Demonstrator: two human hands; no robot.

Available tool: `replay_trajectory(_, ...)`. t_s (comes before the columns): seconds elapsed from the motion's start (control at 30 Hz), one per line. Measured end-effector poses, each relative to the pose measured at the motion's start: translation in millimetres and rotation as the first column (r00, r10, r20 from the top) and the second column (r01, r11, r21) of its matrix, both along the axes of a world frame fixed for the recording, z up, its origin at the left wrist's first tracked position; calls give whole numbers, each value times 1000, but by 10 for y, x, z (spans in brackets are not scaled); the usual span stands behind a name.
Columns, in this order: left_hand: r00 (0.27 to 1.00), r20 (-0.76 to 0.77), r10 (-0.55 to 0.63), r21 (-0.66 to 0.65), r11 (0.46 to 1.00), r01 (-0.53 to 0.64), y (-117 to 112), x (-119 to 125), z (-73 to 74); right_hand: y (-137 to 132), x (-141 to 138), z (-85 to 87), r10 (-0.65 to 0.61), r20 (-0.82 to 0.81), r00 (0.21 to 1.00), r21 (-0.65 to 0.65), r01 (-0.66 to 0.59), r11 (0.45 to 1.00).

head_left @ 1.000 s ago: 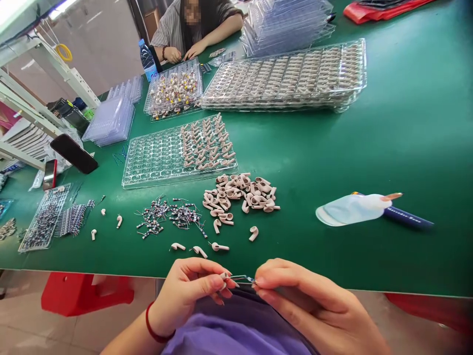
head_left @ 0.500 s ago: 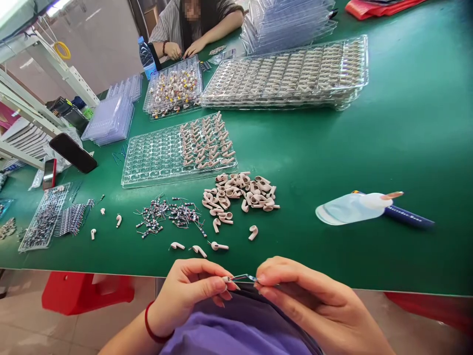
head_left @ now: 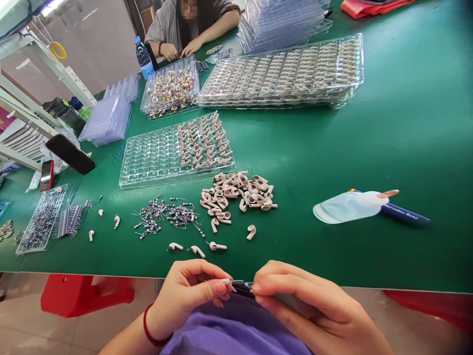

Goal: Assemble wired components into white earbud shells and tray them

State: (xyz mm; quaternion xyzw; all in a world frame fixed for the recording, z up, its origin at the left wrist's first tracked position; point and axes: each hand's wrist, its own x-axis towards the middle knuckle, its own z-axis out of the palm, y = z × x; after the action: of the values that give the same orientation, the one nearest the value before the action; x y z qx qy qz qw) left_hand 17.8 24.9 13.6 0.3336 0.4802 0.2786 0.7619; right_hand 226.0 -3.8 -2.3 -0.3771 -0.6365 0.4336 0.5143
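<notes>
Over the table's near edge, my left hand [head_left: 194,288] pinches a pale earbud shell [head_left: 226,281] between thumb and forefinger. Facing it, my right hand [head_left: 299,296] is closed on a small wired component [head_left: 247,284], mostly hidden by the fingertips. Thin wires run between the shell and the component. Just beyond my hands lie three earbud shells with wires, one of them an earbud shell [head_left: 217,246] on its side. Farther off sit a heap of beige earbud shells [head_left: 232,190] and a pile of small wired components [head_left: 177,214].
A clear tray [head_left: 148,158] partly filled with shells lies past the heap, with stacked filled trays [head_left: 281,74] behind. On the right, a glue bottle [head_left: 347,207] rests against a blue pen-like object [head_left: 406,216]. Phones [head_left: 70,154] lie left. A co-worker [head_left: 192,29] sits opposite.
My right hand has come slightly closer to my left, and the wires between them look straighter and shorter. The whole view has shifted a little. Objects on the table stay put.
</notes>
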Motion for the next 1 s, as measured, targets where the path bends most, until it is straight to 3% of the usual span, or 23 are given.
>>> replay_trajectory(0.47,999,33,-32,-27,999,33,-29,1,1,41,-40,19,62,-31,998,-94,-65,993)
replay_trajectory(0.83,998,53,-27,-23,999,28,-29,0,-18,33,-30,-20,7,11,1000,-23,-7,1000)
replay_trajectory(1.0,998,55,-26,-39,999,28,-42,-4,-24,18,-13,-44,61,65,996,-35,-59,998)
